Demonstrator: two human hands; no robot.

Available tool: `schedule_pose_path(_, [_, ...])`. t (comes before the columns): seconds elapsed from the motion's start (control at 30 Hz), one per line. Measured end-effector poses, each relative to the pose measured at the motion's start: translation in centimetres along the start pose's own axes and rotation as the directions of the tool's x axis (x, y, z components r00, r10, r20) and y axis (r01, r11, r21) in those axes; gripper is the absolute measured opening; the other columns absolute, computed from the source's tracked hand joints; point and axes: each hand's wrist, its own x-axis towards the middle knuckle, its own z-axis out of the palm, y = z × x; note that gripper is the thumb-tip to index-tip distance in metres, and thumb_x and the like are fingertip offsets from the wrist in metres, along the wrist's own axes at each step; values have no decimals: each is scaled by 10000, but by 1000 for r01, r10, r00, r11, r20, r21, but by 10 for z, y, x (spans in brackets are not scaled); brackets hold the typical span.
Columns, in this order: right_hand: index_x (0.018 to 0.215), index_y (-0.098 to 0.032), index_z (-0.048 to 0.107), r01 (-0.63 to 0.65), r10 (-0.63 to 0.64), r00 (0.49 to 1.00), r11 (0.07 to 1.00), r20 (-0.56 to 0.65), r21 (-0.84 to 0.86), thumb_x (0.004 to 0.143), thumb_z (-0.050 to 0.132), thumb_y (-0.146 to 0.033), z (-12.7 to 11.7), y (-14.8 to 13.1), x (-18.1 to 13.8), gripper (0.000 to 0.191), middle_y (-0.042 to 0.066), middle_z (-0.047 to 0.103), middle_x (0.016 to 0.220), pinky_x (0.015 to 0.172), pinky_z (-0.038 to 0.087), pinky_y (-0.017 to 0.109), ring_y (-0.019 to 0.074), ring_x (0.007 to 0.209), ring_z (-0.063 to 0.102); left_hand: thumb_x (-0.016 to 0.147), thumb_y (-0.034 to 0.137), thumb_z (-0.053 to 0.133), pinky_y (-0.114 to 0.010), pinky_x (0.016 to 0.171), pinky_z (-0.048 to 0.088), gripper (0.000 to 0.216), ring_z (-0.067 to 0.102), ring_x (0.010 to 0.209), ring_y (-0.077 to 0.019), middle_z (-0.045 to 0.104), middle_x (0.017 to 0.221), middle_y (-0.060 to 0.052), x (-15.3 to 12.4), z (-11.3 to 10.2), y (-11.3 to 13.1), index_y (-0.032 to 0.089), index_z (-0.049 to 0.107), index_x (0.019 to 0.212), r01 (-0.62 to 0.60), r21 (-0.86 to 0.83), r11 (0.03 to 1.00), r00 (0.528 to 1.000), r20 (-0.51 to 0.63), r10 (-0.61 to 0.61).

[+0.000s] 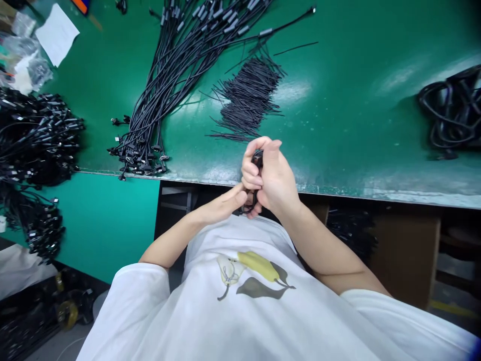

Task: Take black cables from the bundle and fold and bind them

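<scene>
In front of my shirt, just off the near edge of the table, my hands meet around a black cable (257, 159) that looks bundled. My right hand (277, 175) is closed, its fingers curled round the bundle and the thumb raised on top. From the left, my left hand (229, 201) reaches in under it, with fingers closed on the lower part of the same cable; some fingertips are hidden. Just beyond my hands lies a pile of short black twist ties (251, 95). Left of that stretches a bunch of long black cables (165, 85) with grey sleeves and connectors.
The green table (356, 125) ends in a straight edge before me. At far left are a heap of bundled cables (41, 140), a white paper (58, 34) and plastic bags (28, 55). A thick coiled black cord (453, 108) lies at right. Below stands a brown board (404, 255).
</scene>
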Motion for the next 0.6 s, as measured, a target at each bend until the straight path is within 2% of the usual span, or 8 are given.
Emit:
schedule_pose_path(0.13, [911,-252,477,-16,16,1000,998,-5,-67,768,582,-792,-3,0,-1,569,-58,453,716,369,220,180,28,435,273,861,697,519,-282,660,433,581,527,657,-121,586,731,-33,3,0,0,125,621,874,106,18,994,994,-8,-106])
schedule_pose_path(0.27, [871,-244,458,11,-11,1000,995,1,-97,794,626,-726,-7,3,0,517,-57,452,742,362,251,175,22,439,310,823,702,567,-282,643,441,595,540,645,-130,605,725,-43,4,1,-3,113,639,864,159,-127,979,984,-54,-167])
schedule_pose_path(0.37, [826,-235,437,22,-20,999,996,26,-89,819,634,-688,-8,3,2,493,-61,425,710,350,271,177,25,430,320,772,658,675,-291,660,468,563,581,659,-143,610,746,-50,4,0,2,105,640,877,163,-160,974,987,28,-160])
schedule_pose_path(0.47, [810,-235,429,33,-29,998,997,60,-69,833,642,-659,-9,5,4,475,-68,416,685,353,313,182,30,423,330,743,615,734,-265,575,441,515,542,597,-121,528,664,-8,5,2,7,122,594,798,217,-227,950,975,98,-199])
schedule_pose_path(0.6, [807,-236,427,50,-48,998,997,40,-53,849,641,-635,-13,12,9,455,-72,411,676,361,322,186,31,415,322,753,645,705,-213,470,334,524,401,498,-73,393,594,54,7,10,8,158,514,777,281,-320,905,959,51,-280])
